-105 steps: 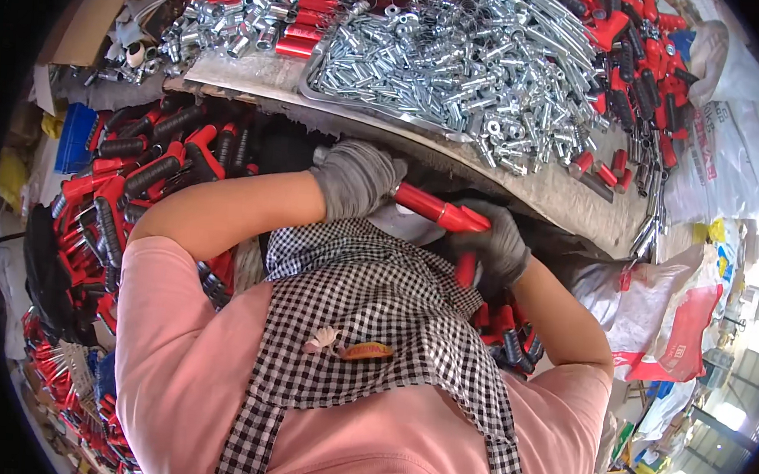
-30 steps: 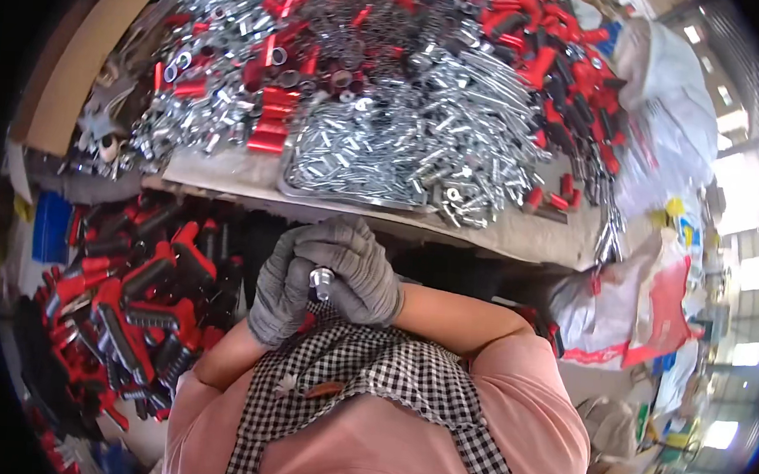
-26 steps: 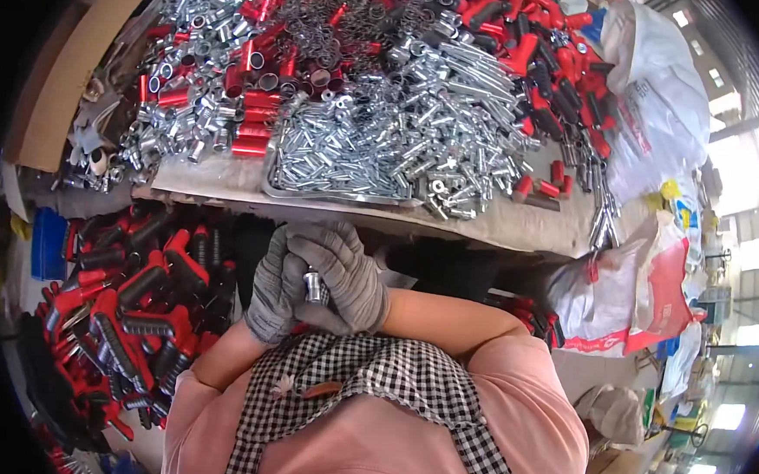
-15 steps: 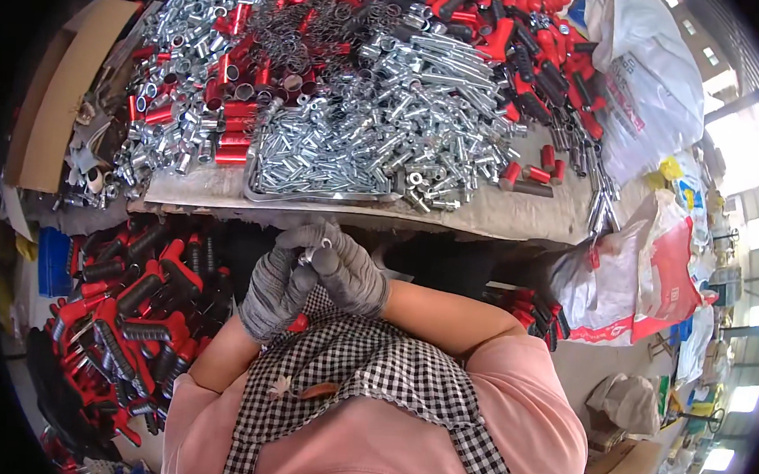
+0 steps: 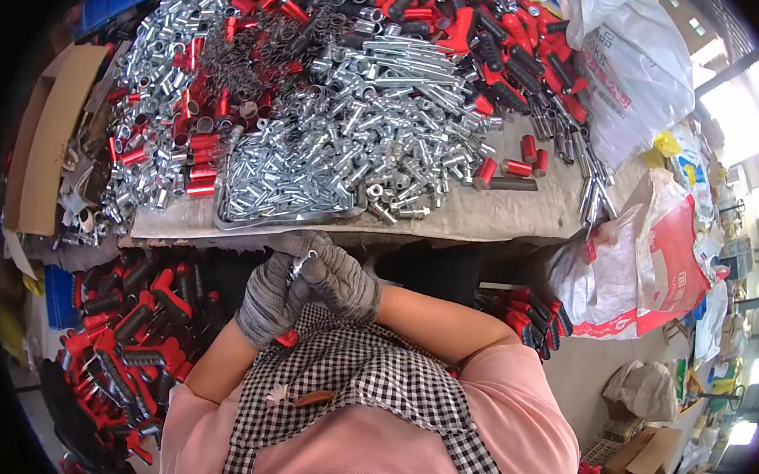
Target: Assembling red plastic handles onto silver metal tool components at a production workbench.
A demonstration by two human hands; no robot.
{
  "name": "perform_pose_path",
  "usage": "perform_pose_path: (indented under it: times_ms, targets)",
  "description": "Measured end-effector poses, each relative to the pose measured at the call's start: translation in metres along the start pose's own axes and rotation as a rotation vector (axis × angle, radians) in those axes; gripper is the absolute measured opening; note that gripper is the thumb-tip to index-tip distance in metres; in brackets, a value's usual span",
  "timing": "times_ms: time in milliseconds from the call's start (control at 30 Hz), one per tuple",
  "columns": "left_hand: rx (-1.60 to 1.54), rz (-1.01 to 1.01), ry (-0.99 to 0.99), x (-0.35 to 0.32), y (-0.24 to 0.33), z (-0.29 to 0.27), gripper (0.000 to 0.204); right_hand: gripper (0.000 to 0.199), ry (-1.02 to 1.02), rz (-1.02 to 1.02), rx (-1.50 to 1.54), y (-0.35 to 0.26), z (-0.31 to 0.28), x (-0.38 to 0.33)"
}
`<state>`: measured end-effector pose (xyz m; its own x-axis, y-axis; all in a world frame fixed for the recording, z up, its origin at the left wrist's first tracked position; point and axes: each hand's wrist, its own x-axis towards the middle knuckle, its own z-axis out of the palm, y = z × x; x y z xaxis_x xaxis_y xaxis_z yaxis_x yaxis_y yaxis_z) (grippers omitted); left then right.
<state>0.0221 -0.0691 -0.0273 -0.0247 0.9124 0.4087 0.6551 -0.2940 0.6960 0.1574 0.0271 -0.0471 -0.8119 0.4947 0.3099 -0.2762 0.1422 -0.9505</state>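
Below the workbench's [image 5: 520,216] front edge, the gloved left hand [image 5: 264,304] and right hand [image 5: 346,283] meet, both closed on a small silver fitting [image 5: 302,265]. A loosened pinch on smooth metal could drop it beneath the workbench.

In front of the table [image 5: 528,218], the person's gloved left hand [image 5: 264,304] and right hand [image 5: 346,282] close together around a silvery part [image 5: 303,265], its exact shape too small to make out. On the table lie heaped metal fittings [image 5: 420,135] and dark springs [image 5: 244,68]; below its left front, red-and-black handles [image 5: 135,319] pile up; at its right end stands a white-and-red sack [image 5: 668,276].
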Motion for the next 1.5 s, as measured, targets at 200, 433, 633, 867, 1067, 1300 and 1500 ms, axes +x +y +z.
perform_pose_path:
  times_ms: [200, 433, 633, 867, 1067, 1300, 1500]
  targets:
    - [-0.087, 0.082, 0.086, 0.004, -0.016, 0.008, 0.028, 0.048, -0.092, 0.364, -0.395, -0.059, -0.115, 0.007]
    - [-0.400, -0.084, -0.072, 0.015, -0.019, 0.008, 0.032, 0.048, 0.595, 0.438, -1.294, 0.009, -0.419, 0.025]
    - [-0.359, -0.006, -0.020, 0.018, -0.011, 0.010, 0.045, 0.053, 0.614, 0.994, -1.186, 0.017, -0.408, 0.059]
    - [-0.119, -0.174, -0.032, 0.009, -0.006, 0.009, 0.049, 0.042, 0.832, 0.498, -0.899, 0.003, -0.384, 0.023]
    - [-0.262, -0.250, -0.125, 0.009, -0.013, 0.010, 0.049, 0.027, 0.073, -0.041, -0.894, -0.063, -0.209, 0.021]
    - [-0.295, -0.118, -0.127, -0.002, -0.018, 0.013, 0.041, 0.028, -0.353, 0.043, -0.764, -0.110, -0.089, 0.033]
    - [-0.250, -0.155, -0.107, -0.025, -0.027, 0.025, 0.037, 0.048, -0.616, -0.118, -1.150, -0.080, -0.025, 0.042]
